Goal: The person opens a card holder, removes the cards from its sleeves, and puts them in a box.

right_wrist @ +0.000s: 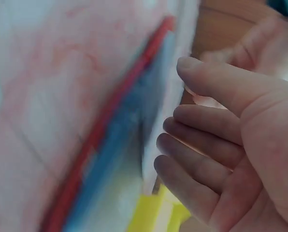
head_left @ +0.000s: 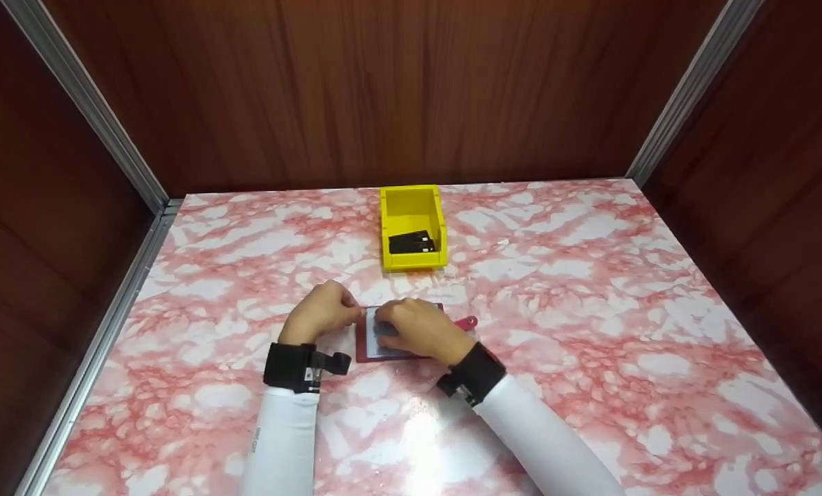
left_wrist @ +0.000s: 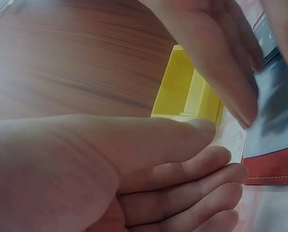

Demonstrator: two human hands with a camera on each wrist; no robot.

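Observation:
A flat red leather-like holder (head_left: 362, 348) lies on the table with a pale, clear-looking panel (head_left: 372, 344) on its face. Light stitching runs along its red border (left_wrist: 274, 169) in the left wrist view. From its right side sticks out a short red strap (head_left: 467, 322). My left hand (head_left: 322, 312) is at the holder's left edge, fingers loosely bent and with nothing visible between thumb and fingers. Over the panel is my right hand (head_left: 424, 329), its fingers relaxed and slightly bent. The right wrist view shows no object in its grasp. My right hand covers much of the holder.
Beyond the hands stands a yellow bin (head_left: 416, 260) with several flat black pieces (head_left: 411, 242) inside. The red-and-white marbled table (head_left: 590, 296) is bounded by brown wood-like panels (head_left: 383, 89) at the back and sides.

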